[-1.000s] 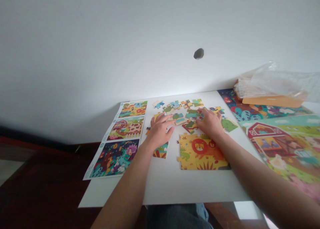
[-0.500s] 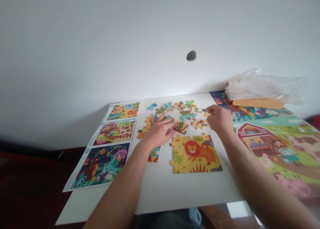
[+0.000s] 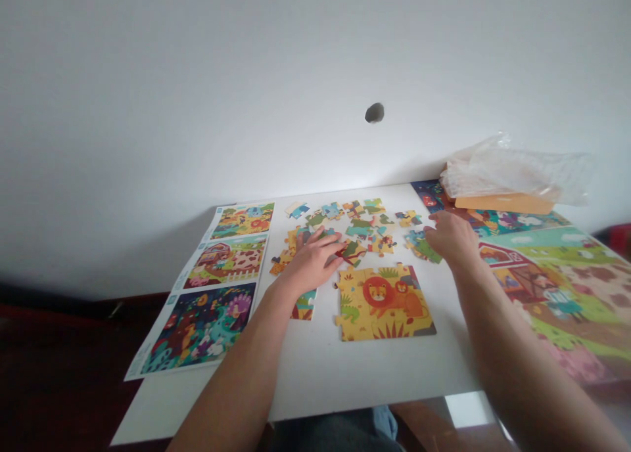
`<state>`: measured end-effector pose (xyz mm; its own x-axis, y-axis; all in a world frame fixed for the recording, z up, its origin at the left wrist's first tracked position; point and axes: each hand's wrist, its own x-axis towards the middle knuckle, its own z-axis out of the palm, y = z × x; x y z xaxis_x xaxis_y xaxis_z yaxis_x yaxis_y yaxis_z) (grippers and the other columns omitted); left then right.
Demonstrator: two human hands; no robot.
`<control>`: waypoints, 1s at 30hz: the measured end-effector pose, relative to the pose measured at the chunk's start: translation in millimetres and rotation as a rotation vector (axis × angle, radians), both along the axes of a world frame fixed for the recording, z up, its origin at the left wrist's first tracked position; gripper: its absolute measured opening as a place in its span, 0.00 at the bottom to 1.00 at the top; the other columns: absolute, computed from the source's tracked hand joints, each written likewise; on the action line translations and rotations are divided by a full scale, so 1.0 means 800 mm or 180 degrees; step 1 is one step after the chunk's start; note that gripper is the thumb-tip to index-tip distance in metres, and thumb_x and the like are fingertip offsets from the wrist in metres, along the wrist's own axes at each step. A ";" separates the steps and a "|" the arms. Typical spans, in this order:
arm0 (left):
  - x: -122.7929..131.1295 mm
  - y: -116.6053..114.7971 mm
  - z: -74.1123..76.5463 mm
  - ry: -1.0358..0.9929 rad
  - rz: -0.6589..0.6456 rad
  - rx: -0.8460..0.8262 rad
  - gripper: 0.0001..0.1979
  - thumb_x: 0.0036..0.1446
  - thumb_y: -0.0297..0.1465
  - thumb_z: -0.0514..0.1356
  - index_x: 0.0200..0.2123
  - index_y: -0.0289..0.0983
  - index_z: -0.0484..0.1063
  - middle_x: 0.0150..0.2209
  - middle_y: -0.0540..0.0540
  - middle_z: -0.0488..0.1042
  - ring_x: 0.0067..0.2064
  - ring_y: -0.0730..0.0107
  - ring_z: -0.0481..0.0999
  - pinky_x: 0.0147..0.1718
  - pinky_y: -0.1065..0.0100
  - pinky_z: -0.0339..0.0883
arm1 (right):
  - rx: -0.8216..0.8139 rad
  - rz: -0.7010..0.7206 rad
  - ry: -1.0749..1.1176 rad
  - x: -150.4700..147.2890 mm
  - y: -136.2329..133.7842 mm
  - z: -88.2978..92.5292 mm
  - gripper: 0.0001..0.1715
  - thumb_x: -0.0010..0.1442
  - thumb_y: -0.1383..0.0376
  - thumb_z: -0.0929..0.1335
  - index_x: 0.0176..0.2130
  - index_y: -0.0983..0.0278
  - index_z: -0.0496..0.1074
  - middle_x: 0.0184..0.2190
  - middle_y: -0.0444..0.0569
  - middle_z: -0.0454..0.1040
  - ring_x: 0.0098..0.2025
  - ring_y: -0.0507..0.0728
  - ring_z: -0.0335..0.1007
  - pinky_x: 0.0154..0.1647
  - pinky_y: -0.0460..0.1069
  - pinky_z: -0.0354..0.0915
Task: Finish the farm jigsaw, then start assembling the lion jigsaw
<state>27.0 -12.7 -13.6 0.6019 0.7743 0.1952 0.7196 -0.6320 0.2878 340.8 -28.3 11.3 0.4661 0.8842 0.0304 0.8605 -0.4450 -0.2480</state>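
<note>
My left hand [image 3: 314, 263] lies with its fingers stretched out over loose jigsaw pieces. Its fingertips are beside a green and dark red puzzle piece [image 3: 353, 252]. My right hand [image 3: 454, 239] is at the right of the loose pieces, thumb and forefinger apart and its other fingers curled. Close to its thumb is a green and blue puzzle piece [image 3: 420, 244]; whether they touch is hard to tell. Nearer to me is a joined puzzle section [image 3: 384, 304] with a lion and a cub. Part of a blue and yellow piece [image 3: 305, 305] shows beneath my left wrist.
On the left lies a sheet [image 3: 197, 268] with three printed pictures. A farm picture [image 3: 566, 281] and a dark forest picture [image 3: 497, 222] cover the right side. On the latter sit an orange cardboard box part [image 3: 503, 204] and a clear plastic bag [image 3: 517, 169]. A white wall [image 3: 246, 97] stands behind.
My right hand has shifted right, away from the middle pieces, and the green and blue piece now shows beside it. Some middle pieces sit slightly further left. My left hand has hardly moved.
</note>
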 end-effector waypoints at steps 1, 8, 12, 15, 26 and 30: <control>0.000 0.000 0.000 -0.0008 -0.0001 0.0015 0.16 0.64 0.35 0.57 0.54 0.48 0.73 0.61 0.48 0.69 0.67 0.46 0.58 0.64 0.31 0.43 | -0.0033 0.0049 -0.0069 0.009 -0.002 0.000 0.25 0.58 0.59 0.66 0.54 0.62 0.72 0.47 0.59 0.76 0.51 0.68 0.71 0.48 0.57 0.64; 0.000 0.001 -0.002 0.0057 0.0016 0.0033 0.17 0.64 0.35 0.57 0.55 0.48 0.72 0.61 0.47 0.69 0.67 0.45 0.58 0.63 0.30 0.43 | -0.0426 0.0520 0.0005 0.019 -0.005 -0.010 0.28 0.50 0.53 0.73 0.47 0.66 0.75 0.43 0.59 0.77 0.46 0.66 0.73 0.40 0.52 0.64; 0.000 0.001 -0.003 0.0064 0.0038 0.0018 0.17 0.64 0.37 0.57 0.55 0.48 0.72 0.62 0.48 0.68 0.67 0.46 0.58 0.64 0.31 0.42 | -0.0267 0.0560 0.0208 0.005 0.001 -0.015 0.26 0.51 0.51 0.73 0.43 0.66 0.76 0.39 0.58 0.78 0.44 0.65 0.73 0.37 0.51 0.62; 0.000 0.001 -0.003 0.0033 0.0031 0.0024 0.17 0.64 0.37 0.56 0.55 0.47 0.73 0.61 0.47 0.69 0.67 0.47 0.58 0.65 0.33 0.42 | -0.0088 0.0506 0.0356 0.000 0.004 -0.013 0.21 0.51 0.51 0.72 0.37 0.65 0.77 0.34 0.56 0.78 0.40 0.63 0.73 0.35 0.50 0.60; 0.004 0.000 0.002 -0.0194 -0.0048 0.0146 0.15 0.64 0.36 0.58 0.53 0.46 0.74 0.60 0.46 0.70 0.67 0.51 0.59 0.65 0.39 0.47 | 0.0859 0.0413 0.1624 -0.047 0.008 -0.016 0.12 0.55 0.59 0.68 0.31 0.64 0.78 0.26 0.48 0.78 0.29 0.56 0.72 0.30 0.47 0.60; 0.003 0.000 -0.002 -0.0196 -0.0044 0.0113 0.16 0.63 0.38 0.59 0.53 0.46 0.74 0.60 0.45 0.70 0.66 0.48 0.59 0.65 0.37 0.45 | 0.0623 0.0706 0.1971 -0.065 0.005 -0.023 0.10 0.54 0.62 0.68 0.33 0.64 0.78 0.24 0.47 0.78 0.25 0.54 0.71 0.28 0.46 0.61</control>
<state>29.7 -12.4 -15.2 0.5986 0.7579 0.2594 0.6923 -0.6523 0.3085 288.5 -24.5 -7.0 0.2575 0.9662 -0.0143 0.5999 -0.1714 -0.7815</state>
